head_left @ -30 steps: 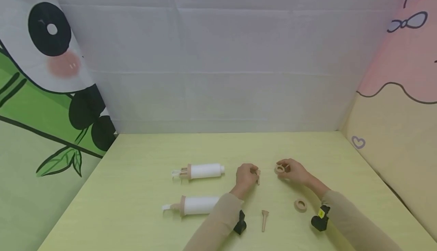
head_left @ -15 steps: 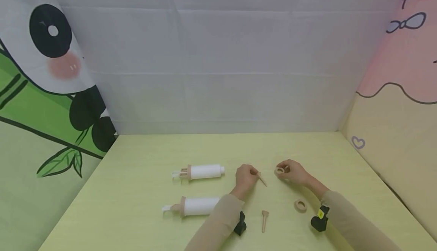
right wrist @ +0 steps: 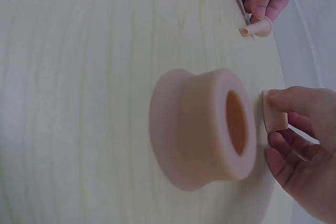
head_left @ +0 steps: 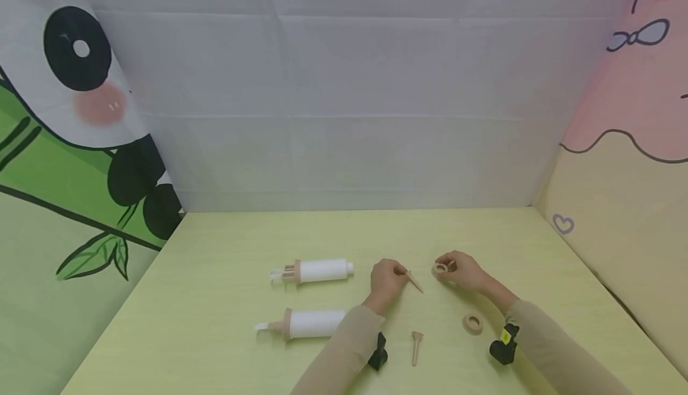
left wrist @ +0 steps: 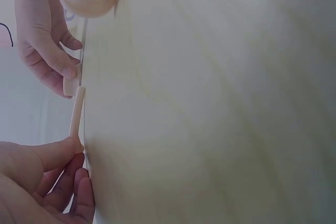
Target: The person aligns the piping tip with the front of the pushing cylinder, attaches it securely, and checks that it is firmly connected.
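Observation:
My left hand [head_left: 387, 281] pinches the wide end of a slim beige tube with a flared end [head_left: 416, 284] between thumb and fingers. Its narrow end slants towards the right, low over the table. A short beige ring [head_left: 436, 272] is held at its edge by the thumb and fingers of my right hand [head_left: 464, 271]; the right wrist view shows the hand side-on. Tube and ring are apart. A second flared tube [head_left: 415, 351] lies nearer me, below the left hand. Closest to the right wrist camera, a flanged beige ring [right wrist: 194, 129] sits on the table.
Two white cylinders lie at the left: the farther cylinder [head_left: 323, 270] and the nearer cylinder [head_left: 314, 324], whose right end is behind my left sleeve. Both have beige collars and pale tips. The pale yellow table [head_left: 215, 239] meets a white sheet [head_left: 344, 144] at its back edge.
The tube in my left hand has swung from nearly straight down to slanting right, its narrow end now towards the ring. The right hand and its ring have barely moved.

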The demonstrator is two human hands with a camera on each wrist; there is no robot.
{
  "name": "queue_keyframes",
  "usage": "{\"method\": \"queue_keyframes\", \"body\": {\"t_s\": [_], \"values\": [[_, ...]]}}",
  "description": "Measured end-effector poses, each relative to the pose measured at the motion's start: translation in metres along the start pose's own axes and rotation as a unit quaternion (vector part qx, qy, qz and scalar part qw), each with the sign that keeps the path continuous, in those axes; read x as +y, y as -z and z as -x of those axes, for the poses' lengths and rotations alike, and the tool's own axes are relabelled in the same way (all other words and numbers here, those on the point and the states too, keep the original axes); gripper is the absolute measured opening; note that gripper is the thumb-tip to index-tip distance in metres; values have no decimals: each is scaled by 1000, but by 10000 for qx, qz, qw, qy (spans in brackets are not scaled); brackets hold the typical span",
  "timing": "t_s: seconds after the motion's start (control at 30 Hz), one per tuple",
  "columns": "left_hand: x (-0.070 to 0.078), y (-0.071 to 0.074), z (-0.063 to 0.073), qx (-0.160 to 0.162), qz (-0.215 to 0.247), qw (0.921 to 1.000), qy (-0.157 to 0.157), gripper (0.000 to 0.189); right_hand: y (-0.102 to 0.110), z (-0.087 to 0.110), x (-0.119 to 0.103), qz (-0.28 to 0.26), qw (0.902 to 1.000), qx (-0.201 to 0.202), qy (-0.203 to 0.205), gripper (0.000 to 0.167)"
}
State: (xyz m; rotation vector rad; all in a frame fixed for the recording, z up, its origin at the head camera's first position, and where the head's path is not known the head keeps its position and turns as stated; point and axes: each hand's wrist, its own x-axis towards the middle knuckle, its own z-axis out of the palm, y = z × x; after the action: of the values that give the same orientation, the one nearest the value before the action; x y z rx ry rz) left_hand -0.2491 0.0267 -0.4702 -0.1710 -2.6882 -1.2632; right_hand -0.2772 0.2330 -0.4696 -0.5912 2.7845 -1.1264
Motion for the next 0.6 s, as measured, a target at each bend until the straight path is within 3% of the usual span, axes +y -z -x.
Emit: {"method": "queue_keyframes", "body": {"t_s": [0.27, 0.6], "values": [[2, 1, -1, -45, 25, 10000, 70, 8, 0, -1, 2, 57, 10000, 47, 11, 33], [6, 8, -5, -18, -64, 9997, 227, 6, 0, -2, -5, -6, 9986, 332, 401, 28]]}}
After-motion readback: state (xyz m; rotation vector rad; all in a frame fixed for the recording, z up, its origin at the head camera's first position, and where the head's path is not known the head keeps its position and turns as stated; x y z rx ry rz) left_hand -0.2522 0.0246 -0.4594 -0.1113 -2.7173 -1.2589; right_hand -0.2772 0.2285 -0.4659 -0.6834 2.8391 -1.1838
